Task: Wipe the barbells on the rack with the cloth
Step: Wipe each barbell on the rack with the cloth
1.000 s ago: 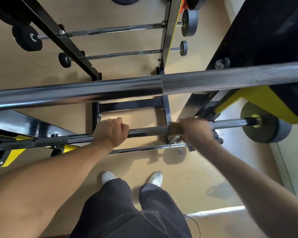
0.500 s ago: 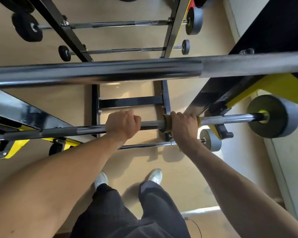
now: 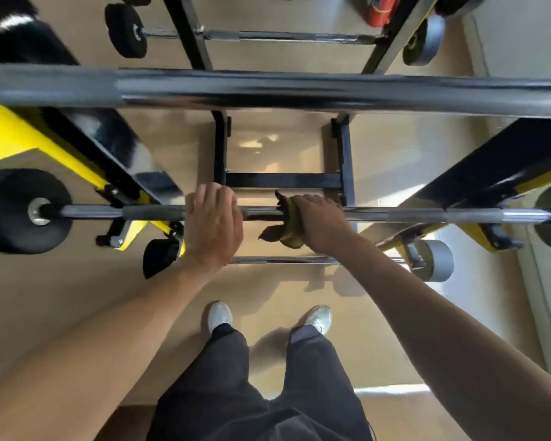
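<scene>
Landmark: barbell (image 3: 395,215), middle tier of rack (image 3: 344,160), below thick top bar (image 3: 299,90).

Left hand (image 3: 213,224) lies over barbell shaft left of centre, fingers draped over it; grip steadies bar.

Right hand (image 3: 318,221) grips cloth (image 3: 283,230), yellow, wrapped round shaft just right of left hand, loose corner hanging under bar.

Technique, judged:
- Keep cloth fully encircling shaft.
- Stroke outward toward weight plate (image 3: 19,211).
- Brace bar to stop rolling on hooks.

Markings: no legible writing or brand; frame blurred.

A glossy tan floor (image 3: 379,160) reflects soft light; a pale grey wall (image 3: 522,36) rises at upper right.
</scene>
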